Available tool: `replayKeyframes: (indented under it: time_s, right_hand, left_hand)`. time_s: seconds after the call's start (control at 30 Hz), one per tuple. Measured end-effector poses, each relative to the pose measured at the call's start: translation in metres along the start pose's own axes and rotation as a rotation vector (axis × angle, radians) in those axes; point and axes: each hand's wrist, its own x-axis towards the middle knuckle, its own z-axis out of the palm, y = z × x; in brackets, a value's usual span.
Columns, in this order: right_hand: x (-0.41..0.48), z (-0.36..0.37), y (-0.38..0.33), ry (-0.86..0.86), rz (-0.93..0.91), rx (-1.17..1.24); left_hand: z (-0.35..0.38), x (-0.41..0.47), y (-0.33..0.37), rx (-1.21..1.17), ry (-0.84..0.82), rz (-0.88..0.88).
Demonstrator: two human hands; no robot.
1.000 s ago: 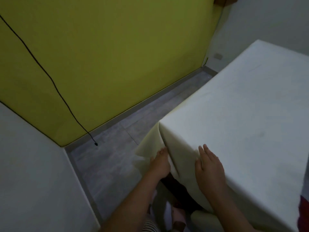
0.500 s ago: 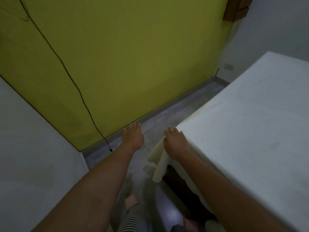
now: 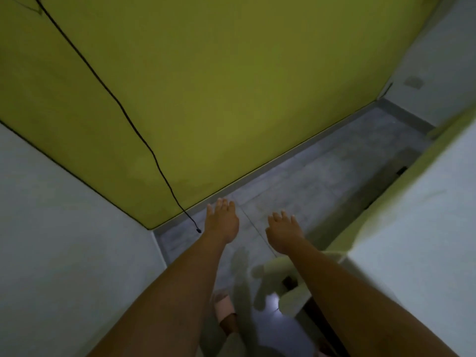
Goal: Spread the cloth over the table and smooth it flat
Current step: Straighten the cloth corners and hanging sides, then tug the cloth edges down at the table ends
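A cream cloth (image 3: 422,228) covers the table at the right edge of the view, and its near corner (image 3: 293,300) hangs down in loose folds. My left hand (image 3: 222,220) is stretched out over the floor, fingers apart, holding nothing. My right hand (image 3: 283,231) is held out beside it, also empty with fingers spread, just left of the table's corner and apart from the cloth. Both forearms reach forward from the bottom of the view.
A yellow-green wall (image 3: 206,86) stands ahead with a black cable (image 3: 144,140) hanging down to the grey tiled floor (image 3: 309,176). A white wall (image 3: 64,240) is on the left. A foot in a pink slipper (image 3: 224,305) shows below.
Both hands left the cloth corner and moved forward over the floor. The view swung left, so the table now sits at the right edge.
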Motion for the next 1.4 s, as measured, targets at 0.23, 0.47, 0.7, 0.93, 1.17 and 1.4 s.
replayKeyframes:
  time_s: [0.23, 0.47, 0.7, 0.93, 1.17, 1.4]
  right_hand:
    - [0.039, -0.032, 0.006, 0.012, 0.098, 0.064]
    - [0.086, -0.063, 0.053, 0.051, 0.243, 0.166]
    - [0.131, -0.11, 0.137, 0.093, 0.444, 0.311]
    - [0.152, -0.184, 0.231, 0.162, 0.569, 0.354]
    - [0.171, -0.239, 0.318, 0.194, 0.697, 0.401]
    - [0.224, -0.295, 0.411, 0.2, 0.808, 0.469]
  left_hand:
    - [-0.047, 0.057, -0.018, 0.033, 0.011, 0.104]
    - [-0.093, 0.135, 0.034, 0.105, 0.01, 0.282]
    - [-0.148, 0.227, 0.119, 0.239, 0.01, 0.473]
    - [-0.211, 0.306, 0.215, 0.249, -0.003, 0.598]
    - [-0.258, 0.372, 0.307, 0.288, -0.007, 0.737]
    - [-0.307, 0.47, 0.389, 0.353, 0.011, 0.836]
